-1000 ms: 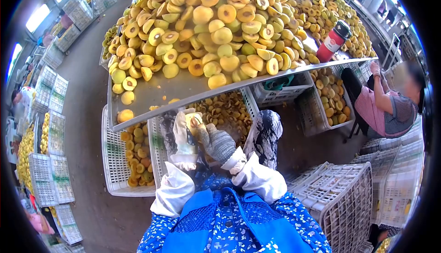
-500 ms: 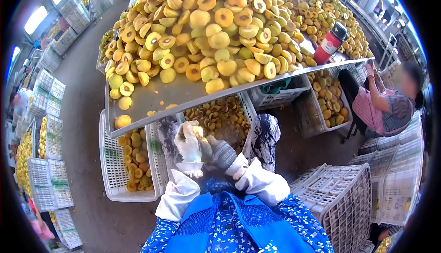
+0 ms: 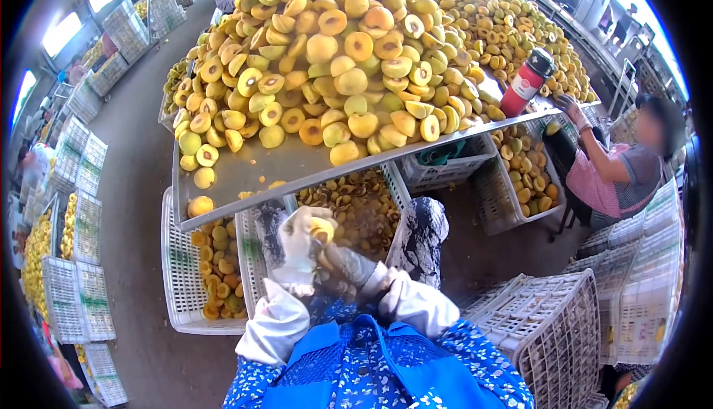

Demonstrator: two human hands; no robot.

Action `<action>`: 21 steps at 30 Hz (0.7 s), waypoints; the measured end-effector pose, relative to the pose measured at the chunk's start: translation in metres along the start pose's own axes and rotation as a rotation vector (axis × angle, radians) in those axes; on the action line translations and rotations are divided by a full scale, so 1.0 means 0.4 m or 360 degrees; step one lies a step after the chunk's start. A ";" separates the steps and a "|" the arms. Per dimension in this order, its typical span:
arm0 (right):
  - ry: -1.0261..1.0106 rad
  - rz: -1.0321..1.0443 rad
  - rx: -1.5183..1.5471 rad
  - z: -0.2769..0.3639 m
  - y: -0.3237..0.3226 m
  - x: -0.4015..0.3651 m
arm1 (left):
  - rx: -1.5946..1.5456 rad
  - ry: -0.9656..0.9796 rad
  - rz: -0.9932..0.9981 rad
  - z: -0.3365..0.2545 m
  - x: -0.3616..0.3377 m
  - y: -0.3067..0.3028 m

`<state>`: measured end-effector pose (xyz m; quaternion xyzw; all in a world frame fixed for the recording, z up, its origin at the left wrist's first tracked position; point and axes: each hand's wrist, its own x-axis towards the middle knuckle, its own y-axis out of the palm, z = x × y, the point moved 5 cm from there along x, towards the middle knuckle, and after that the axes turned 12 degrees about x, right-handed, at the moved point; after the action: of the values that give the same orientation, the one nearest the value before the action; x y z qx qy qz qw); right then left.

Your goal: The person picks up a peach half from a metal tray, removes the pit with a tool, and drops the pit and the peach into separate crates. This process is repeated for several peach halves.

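My left hand (image 3: 297, 237), in a whitish glove, is closed around a yellow peach half (image 3: 321, 229) above my lap. Just below and to the right of the fruit is my right hand (image 3: 349, 264) in a grey glove, blurred by motion. Its fingers look curled, but whatever they hold is hidden. Beyond both hands, a metal table (image 3: 245, 175) carries a large heap of halved peaches (image 3: 349, 82), several with the pit cavity showing. Between my knees stands a crate holding small peach pieces (image 3: 356, 208).
A white crate (image 3: 174, 283) of peach halves stands at the left. A red bottle (image 3: 525, 84) sits on the table near its right edge. Another person (image 3: 620, 160) sits at the right beside a fruit crate (image 3: 501, 201). Stacked crates (image 3: 549, 320) stand behind my right side.
My left hand has turned so the peach half shows more, and my right hand has shifted slightly lower. The person at the right has reached toward the table.
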<state>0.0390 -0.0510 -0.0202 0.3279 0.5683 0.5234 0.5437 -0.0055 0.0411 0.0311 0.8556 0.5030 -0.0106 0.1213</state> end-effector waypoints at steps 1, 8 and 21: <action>-0.0070 -0.0124 0.0103 -0.020 -0.031 0.020 | 0.0148 -0.0057 -0.0209 -0.017 -0.003 -0.033; -0.0214 -0.0589 -0.0690 0.046 -0.268 0.080 | 0.2912 0.0922 -0.1032 -0.250 0.066 -0.300; -0.0231 -0.0834 -0.1234 0.062 -0.446 0.116 | 0.3721 0.1595 0.0139 -0.318 0.759 0.273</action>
<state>0.0890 -0.0438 -0.1992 -0.0181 0.3552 0.5178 0.7780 0.2254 0.2787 0.1333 0.3783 0.1561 -0.1189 -0.9046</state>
